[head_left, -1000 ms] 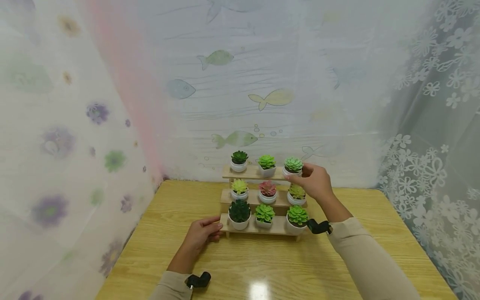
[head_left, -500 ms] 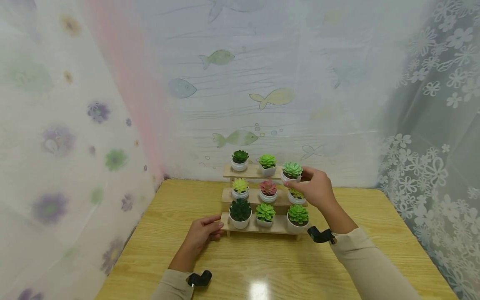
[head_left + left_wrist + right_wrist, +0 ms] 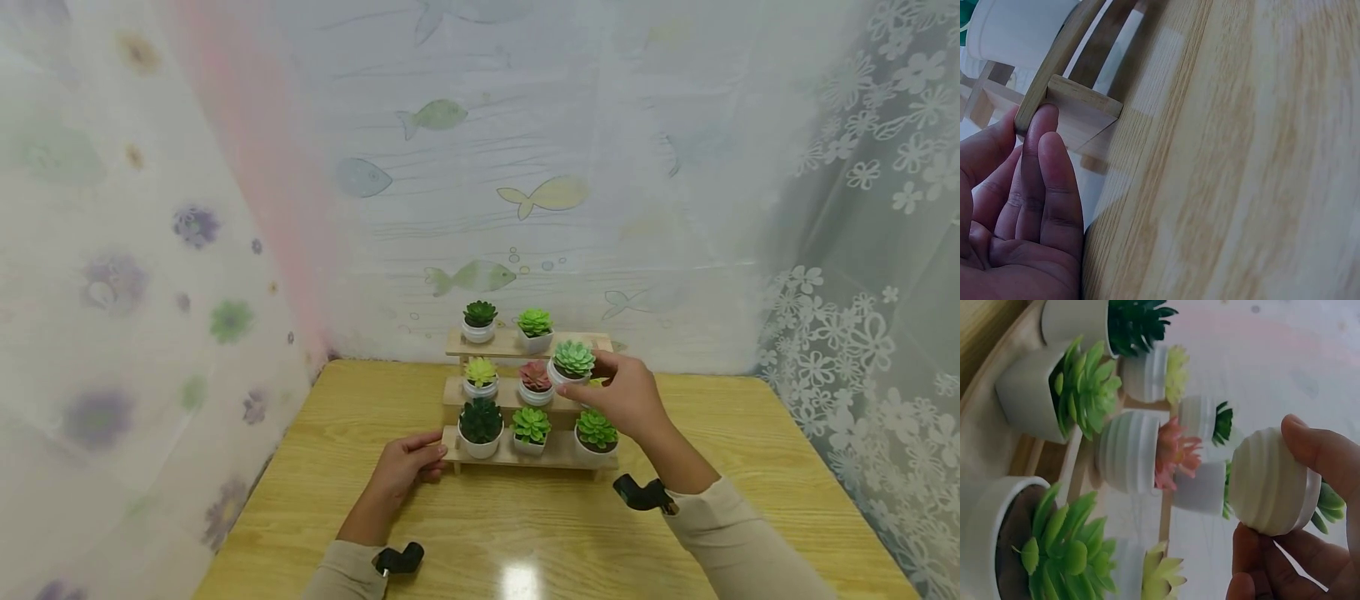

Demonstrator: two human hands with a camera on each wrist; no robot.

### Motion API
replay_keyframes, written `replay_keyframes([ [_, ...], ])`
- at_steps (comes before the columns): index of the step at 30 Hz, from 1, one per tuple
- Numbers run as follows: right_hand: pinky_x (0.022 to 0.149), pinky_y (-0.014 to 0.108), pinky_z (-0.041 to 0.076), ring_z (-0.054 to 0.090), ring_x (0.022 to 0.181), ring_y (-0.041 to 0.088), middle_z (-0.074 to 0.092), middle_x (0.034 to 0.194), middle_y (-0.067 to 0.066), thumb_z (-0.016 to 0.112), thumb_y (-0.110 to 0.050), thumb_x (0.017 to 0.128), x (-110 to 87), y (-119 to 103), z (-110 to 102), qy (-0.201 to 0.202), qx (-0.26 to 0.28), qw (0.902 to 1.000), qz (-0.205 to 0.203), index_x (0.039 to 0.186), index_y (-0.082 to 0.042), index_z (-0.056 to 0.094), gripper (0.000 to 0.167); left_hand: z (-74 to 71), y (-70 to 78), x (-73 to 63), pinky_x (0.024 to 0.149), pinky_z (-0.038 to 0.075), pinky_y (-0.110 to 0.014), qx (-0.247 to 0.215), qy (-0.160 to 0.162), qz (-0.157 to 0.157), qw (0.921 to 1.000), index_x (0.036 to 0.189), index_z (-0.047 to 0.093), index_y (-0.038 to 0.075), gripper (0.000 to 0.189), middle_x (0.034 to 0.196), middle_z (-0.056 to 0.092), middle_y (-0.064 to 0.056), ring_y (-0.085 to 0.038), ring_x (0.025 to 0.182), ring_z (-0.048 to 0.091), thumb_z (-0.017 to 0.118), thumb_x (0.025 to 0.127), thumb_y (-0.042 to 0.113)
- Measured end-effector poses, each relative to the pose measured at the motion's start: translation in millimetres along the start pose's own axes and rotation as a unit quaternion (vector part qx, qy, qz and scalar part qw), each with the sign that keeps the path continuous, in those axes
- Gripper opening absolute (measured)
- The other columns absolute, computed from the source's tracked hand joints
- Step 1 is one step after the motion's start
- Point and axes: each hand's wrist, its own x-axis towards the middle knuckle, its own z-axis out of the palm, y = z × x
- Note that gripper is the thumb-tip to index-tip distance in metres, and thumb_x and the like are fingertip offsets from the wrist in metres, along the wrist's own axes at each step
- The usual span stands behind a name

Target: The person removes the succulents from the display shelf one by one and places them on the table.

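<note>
My right hand [image 3: 626, 398] grips a white ribbed pot with a pale mint-green succulent [image 3: 573, 358], thumb on one side and fingers on the other. In the right wrist view the ribbed pot [image 3: 1272, 481] hangs in the air, off the shelves. With thumb and fingertips my left hand [image 3: 408, 462] pinches the left end of the bottom tier of a three-tier wooden stand [image 3: 558, 450]. The left wrist view shows the thumb over the board's end [image 3: 1038, 103] and a finger beneath it. Behind the held pot, a yellow-green succulent on the middle tier is mostly hidden.
Potted succulents fill the stand: a dark green one [image 3: 480, 427] and two bright green ones below, a pink one [image 3: 536, 379] in the middle, two green ones on top. The stand rests on a wooden table [image 3: 360, 400] near a fish-print curtain [image 3: 457, 192].
My right hand has lifted the mint-green succulent off the top tier's right end and brought it forward, down and slightly left. The left hand has stayed on the stand.
</note>
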Motion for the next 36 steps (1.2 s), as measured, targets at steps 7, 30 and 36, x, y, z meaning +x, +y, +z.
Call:
replay_keyframes([
  [7, 0.087, 0.045, 0.059, 0.065, 0.116, 0.035, 0.065, 0.135, 0.015, 0.087, -0.051, 0.080, -11.7, -4.5, 3.0, -0.006, 0.000, 1.0000, 0.001, 0.150, -0.005, 0.054, 0.090, -0.8, -0.9, -0.3, 0.072, 0.062, -0.028, 0.000, 0.000, -0.001, 1.0000, 0.139, 0.063, -0.001, 0.047, 0.102, 0.077, -0.008, -0.017, 0.085, 0.076, 0.075, 0.096, 0.014],
  [30, 0.078, 0.035, 0.054, 0.064, 0.103, 0.028, 0.072, 0.115, 0.005, 0.094, -0.044, 0.073, -45.4, -4.8, 34.9, -0.015, -0.007, 0.9999, -0.004, 0.142, -0.008, 0.063, 0.084, 1.5, 2.0, -4.4, 0.070, 0.062, -0.027, -0.010, -0.004, 0.000, 0.9999, 0.140, 0.062, -0.004, 0.048, 0.103, 0.077, -0.009, -0.016, 0.084, 0.076, 0.075, 0.096, 0.012],
  [36, 0.079, 0.035, 0.054, 0.063, 0.095, 0.018, 0.073, 0.113, -0.002, 0.097, -0.044, 0.068, -50.7, -2.4, 48.3, -0.011, -0.021, 0.9997, -0.006, 0.130, -0.016, 0.072, 0.073, 2.1, 1.1, -3.2, 0.070, 0.062, -0.027, -0.016, -0.004, 0.004, 0.9999, 0.140, 0.060, -0.006, 0.048, 0.103, 0.077, -0.009, -0.015, 0.083, 0.076, 0.073, 0.097, 0.009],
])
